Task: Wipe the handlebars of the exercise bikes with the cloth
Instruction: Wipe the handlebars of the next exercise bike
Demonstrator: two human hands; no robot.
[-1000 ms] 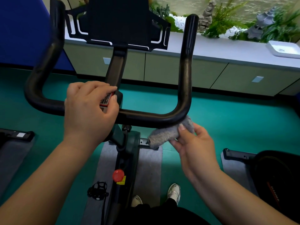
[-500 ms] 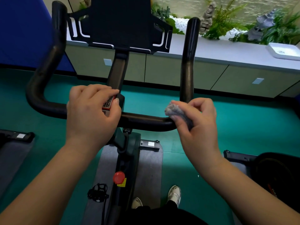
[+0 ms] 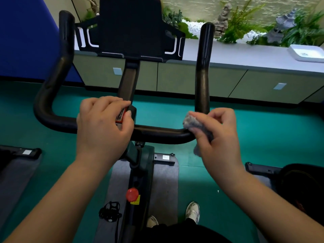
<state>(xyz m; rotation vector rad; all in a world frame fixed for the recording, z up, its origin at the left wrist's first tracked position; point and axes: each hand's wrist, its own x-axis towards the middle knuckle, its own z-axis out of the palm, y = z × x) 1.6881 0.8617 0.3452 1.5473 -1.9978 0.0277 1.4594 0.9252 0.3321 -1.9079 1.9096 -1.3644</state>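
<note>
Black handlebar [image 3: 157, 135] of an exercise bike [image 3: 138, 165] seen from above, shaped like a wide U with two arms rising toward the far side. Left hand [image 3: 103, 128] placed over the middle of the near crossbar, fingers curled around the bar next to the centre clamp, thumb near a red-and-white label [image 3: 121, 116]. Right hand [image 3: 217, 135] at the right near corner of the bar, just where the crossbar bends up into the right arm. Grey cloth [image 3: 192, 122] bunched and clamped between thumb and curled fingers of this hand, pressed on the top of the bend. One part of the cloth sticking out at the left of the fingers, above the bar; another small part hanging below the palm, under the bar. Not possible to tell how much of the cloth wraps around the hidden side.

Black tablet holder [image 3: 129, 30] on the stem between the two arms, at the far side. Red knob [image 3: 131, 194] on the frame below, nearer. Green floor [image 3: 263, 137] all around, with a grey mat [image 3: 163, 190] under the bike. Long cabinet [image 3: 192, 79] along the far wall, with green plants [image 3: 242, 27] behind it and a white tray [image 3: 306, 52] on top at the far right.
</note>
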